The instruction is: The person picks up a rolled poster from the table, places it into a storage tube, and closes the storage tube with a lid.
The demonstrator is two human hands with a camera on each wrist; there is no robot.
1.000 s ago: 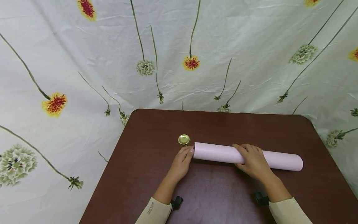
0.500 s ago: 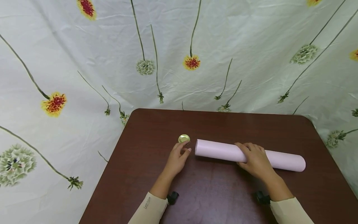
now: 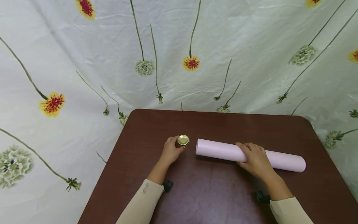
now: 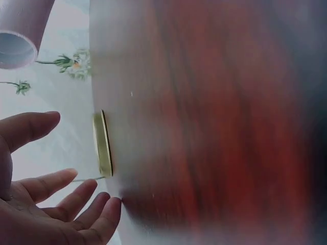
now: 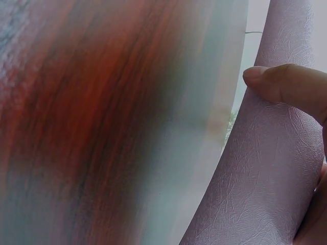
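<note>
A round gold lid [image 3: 183,140] lies on the table. My left hand [image 3: 170,151] is at its left side, thumb at the near edge and fingers at the far edge. In the left wrist view the fingers [image 4: 76,204] are spread, with a gap to the lid [image 4: 103,145]. My right hand [image 3: 255,160] grips a pale pink roll [image 3: 218,150] around its middle, the thumb [image 5: 283,84] lying across its finely creased surface. The near end of the roll [image 4: 19,51] shows hollow in the left wrist view. Part of the roll is hidden under the right hand.
The dark brown table [image 3: 212,193] has rounded far corners. Behind and beside it hangs a white cloth [image 3: 167,40] printed with flowers. A dark strap piece [image 3: 167,185] sits at the left wrist and another [image 3: 262,197] at the right.
My left hand has left the roll's left end and moved left to the lid. The roll has shifted slightly to the right, its left end a little further back; my right hand still grips it.
</note>
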